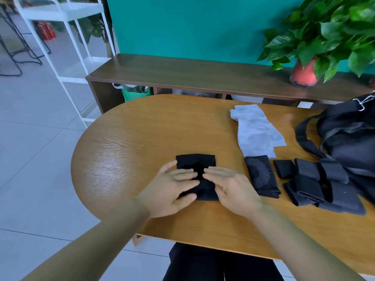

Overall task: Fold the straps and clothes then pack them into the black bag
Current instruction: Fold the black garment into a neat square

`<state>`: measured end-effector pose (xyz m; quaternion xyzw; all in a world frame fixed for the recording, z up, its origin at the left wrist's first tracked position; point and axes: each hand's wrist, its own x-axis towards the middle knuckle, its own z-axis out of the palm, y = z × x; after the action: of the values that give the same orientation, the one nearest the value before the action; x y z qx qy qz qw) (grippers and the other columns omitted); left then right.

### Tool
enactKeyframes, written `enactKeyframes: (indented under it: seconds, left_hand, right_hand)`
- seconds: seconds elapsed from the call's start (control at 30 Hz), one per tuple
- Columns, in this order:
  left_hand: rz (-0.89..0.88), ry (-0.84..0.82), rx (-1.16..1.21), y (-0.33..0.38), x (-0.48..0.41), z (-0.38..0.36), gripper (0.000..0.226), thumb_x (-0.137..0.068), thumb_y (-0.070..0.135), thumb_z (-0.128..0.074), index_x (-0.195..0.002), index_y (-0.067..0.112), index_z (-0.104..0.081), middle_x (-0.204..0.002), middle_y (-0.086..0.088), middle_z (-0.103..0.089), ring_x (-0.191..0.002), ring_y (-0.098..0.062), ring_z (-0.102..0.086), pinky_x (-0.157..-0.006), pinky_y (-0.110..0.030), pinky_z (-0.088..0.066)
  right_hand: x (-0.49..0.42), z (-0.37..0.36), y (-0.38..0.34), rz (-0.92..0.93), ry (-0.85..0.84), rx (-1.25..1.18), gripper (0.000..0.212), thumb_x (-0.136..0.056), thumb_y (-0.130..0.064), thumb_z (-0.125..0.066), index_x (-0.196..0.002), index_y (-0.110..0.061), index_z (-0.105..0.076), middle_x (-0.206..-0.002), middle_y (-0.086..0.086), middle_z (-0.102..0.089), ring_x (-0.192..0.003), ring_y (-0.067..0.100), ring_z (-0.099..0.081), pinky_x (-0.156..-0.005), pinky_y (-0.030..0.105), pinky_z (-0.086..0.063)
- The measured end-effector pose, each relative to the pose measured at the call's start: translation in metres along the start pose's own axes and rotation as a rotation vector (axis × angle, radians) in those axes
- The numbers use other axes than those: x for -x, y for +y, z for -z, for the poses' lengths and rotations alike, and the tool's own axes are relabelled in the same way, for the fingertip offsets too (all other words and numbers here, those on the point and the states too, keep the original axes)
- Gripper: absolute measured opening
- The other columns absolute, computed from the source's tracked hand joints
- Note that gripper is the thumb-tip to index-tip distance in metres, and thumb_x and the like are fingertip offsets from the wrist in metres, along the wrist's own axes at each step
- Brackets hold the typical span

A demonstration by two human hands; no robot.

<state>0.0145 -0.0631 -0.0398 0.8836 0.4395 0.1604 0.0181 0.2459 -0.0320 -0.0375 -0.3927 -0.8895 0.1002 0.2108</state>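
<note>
left hand (172, 187): grip open, fingers straight and flat, pressing down on the left half of the folded black cloth (195, 162)
right hand (230, 189): grip open too, fingers stretched out, tips resting on the right half of the same cloth, nearly meeting the left fingertips
folded black cloth: flat rectangle on the tabletop (132, 147), well left of the black bag (353, 138), far edge showing past both hands
black bag: at the right edge of the tabletop, slumped, one strap loop hanging out on its left side; can't tell if its mouth is open
folded black straps (308, 185): dark bundles in a pile touching the bag's near-left side
small black piece (284, 168): just left of that pile, near the bag
patterned black piece (261, 177): folded, grey speckled mark on top, further left of the bag, between the bag and the hands
white garment (255, 134): lying flat, left of the bag, its near end touching the patterned piece
potted plant (304, 72): red pot on the wooden bench (182, 72), behind the bag
</note>
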Motion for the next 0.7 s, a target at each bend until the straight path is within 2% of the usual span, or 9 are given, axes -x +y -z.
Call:
enactKeyframes:
  seconds: [0.13,0.33,0.47,0.5,0.53,0.57,0.6,0.67,0.7]
  left_hand:
    - [0.001,-0.077,-0.106,0.005,0.016,-0.008,0.051,-0.090,0.057,-0.044,-0.129,0.027,-0.059,-0.139,0.007,-0.052,-0.133,-0.006,-0.042,-0.112,-0.038,-0.014]
    - [0.031,-0.119,-0.025,0.002,0.008,-0.001,0.051,-0.085,0.017,-0.048,-0.136,0.023,-0.052,-0.142,0.004,-0.048,-0.132,-0.007,-0.044,-0.111,-0.025,-0.021]
    - [0.094,-0.129,0.079,0.002,0.009,-0.002,0.053,-0.088,0.011,-0.045,-0.139,0.025,-0.048,-0.146,0.007,-0.044,-0.134,-0.003,-0.039,-0.109,-0.017,-0.029]
    - [0.148,-0.120,0.132,0.002,0.009,-0.002,0.050,-0.089,0.011,-0.046,-0.137,0.026,-0.050,-0.144,0.008,-0.046,-0.126,-0.001,-0.048,-0.104,-0.014,-0.035]
    - [0.214,-0.106,0.209,0.003,0.008,-0.001,0.047,-0.089,0.011,-0.047,-0.133,0.027,-0.054,-0.141,0.008,-0.050,-0.108,0.000,-0.061,-0.093,-0.013,-0.044]
    - [0.275,-0.081,0.297,0.004,0.008,0.000,0.044,-0.090,0.010,-0.048,-0.130,0.026,-0.058,-0.135,0.008,-0.056,-0.080,-0.001,-0.066,-0.076,-0.012,-0.050]
    - [0.320,-0.051,0.378,0.005,0.006,0.001,0.042,-0.090,0.010,-0.050,-0.127,0.025,-0.061,-0.124,0.010,-0.064,-0.058,-0.003,-0.060,-0.060,-0.011,-0.046]
    - [0.365,-0.037,0.479,0.009,0.004,0.006,0.041,-0.089,0.012,-0.055,-0.128,0.023,-0.060,-0.089,0.014,-0.070,-0.046,-0.002,-0.050,-0.050,-0.008,-0.037]
    - [0.358,-0.056,0.493,0.012,0.004,0.009,0.043,-0.088,0.018,-0.060,-0.130,0.024,-0.058,-0.086,0.016,-0.068,-0.050,0.004,-0.051,-0.052,-0.006,-0.036]
  right_hand:
    - [0.010,0.002,-0.002,-0.030,-0.066,0.081,0.044,-0.085,-0.011,-0.054,-0.128,-0.018,-0.060,-0.137,-0.001,-0.055,-0.132,0.013,-0.045,-0.108,0.037,-0.040]
    - [0.010,0.017,-0.017,-0.050,-0.352,0.163,0.061,-0.088,-0.039,-0.052,-0.145,-0.023,-0.038,-0.153,-0.008,-0.032,-0.142,0.008,-0.025,-0.113,0.022,-0.018]
    - [0.007,0.020,-0.022,-0.043,-0.369,0.204,0.059,-0.089,-0.037,-0.049,-0.145,-0.021,-0.037,-0.153,-0.006,-0.032,-0.142,0.009,-0.026,-0.114,0.024,-0.022]
    - [0.005,0.020,-0.024,-0.036,-0.364,0.221,0.055,-0.091,-0.033,-0.048,-0.143,-0.020,-0.041,-0.152,-0.005,-0.034,-0.141,0.010,-0.028,-0.113,0.025,-0.025]
    - [0.004,0.020,-0.025,-0.036,-0.359,0.232,0.050,-0.092,-0.029,-0.046,-0.141,-0.019,-0.045,-0.151,-0.004,-0.037,-0.139,0.011,-0.031,-0.112,0.026,-0.029]
    - [0.003,0.019,-0.025,-0.043,-0.347,0.229,0.046,-0.092,-0.026,-0.044,-0.137,-0.019,-0.049,-0.149,-0.004,-0.040,-0.138,0.011,-0.035,-0.109,0.027,-0.033]
    - [0.002,0.018,-0.025,-0.057,-0.323,0.217,0.042,-0.093,-0.024,-0.043,-0.133,-0.020,-0.053,-0.146,-0.005,-0.044,-0.135,0.010,-0.039,-0.106,0.027,-0.037]
    - [0.000,0.015,-0.024,-0.130,-0.268,0.164,0.039,-0.092,-0.023,-0.042,-0.126,-0.023,-0.060,-0.137,-0.009,-0.054,-0.125,0.009,-0.049,-0.097,0.028,-0.044]
    - [-0.001,0.014,-0.024,-0.184,-0.239,0.113,0.037,-0.091,-0.022,-0.044,-0.123,-0.024,-0.062,-0.129,-0.010,-0.060,-0.117,0.009,-0.055,-0.094,0.029,-0.046]
